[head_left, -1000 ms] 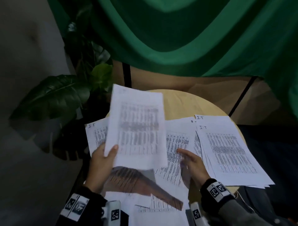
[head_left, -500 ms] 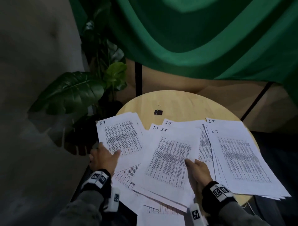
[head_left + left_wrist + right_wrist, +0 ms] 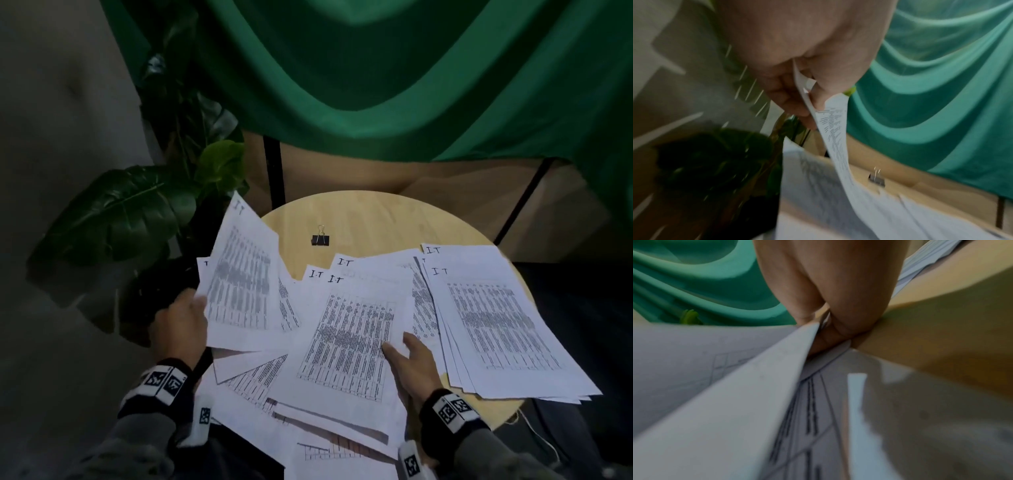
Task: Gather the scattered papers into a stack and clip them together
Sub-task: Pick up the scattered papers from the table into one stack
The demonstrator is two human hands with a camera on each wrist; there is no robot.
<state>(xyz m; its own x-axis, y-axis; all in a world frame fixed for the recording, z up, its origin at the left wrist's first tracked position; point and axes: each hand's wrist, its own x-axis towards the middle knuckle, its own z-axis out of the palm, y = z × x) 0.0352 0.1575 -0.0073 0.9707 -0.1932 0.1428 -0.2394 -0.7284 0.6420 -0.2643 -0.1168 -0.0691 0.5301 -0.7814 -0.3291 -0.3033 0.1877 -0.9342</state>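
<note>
Printed sheets marked "IT" lie scattered over a round wooden table point(image 3: 376, 219). My left hand point(image 3: 181, 322) pinches the near left edge of one sheet point(image 3: 243, 281) and holds it raised and tilted over the table's left side; the left wrist view shows that sheet point(image 3: 834, 129) between thumb and fingers point(image 3: 789, 104). My right hand point(image 3: 411, 363) grips the right edge of the middle pile point(image 3: 349, 335), and the papers point(image 3: 735, 386) sit between its thumb and fingers point(image 3: 828, 337). A fanned pile point(image 3: 496, 325) lies to the right. A black binder clip point(image 3: 320, 238) rests alone further back.
A large-leaved plant point(image 3: 130, 212) stands close to the table's left edge, behind the raised sheet. Green cloth point(image 3: 376, 85) hangs across the back. Some sheets overhang the table's near edge. Bare wood shows around the clip.
My left hand laid its earlier sheet on the middle pile, moved to the left sheet and has now lifted it off the table. My right hand stayed at the middle pile.
</note>
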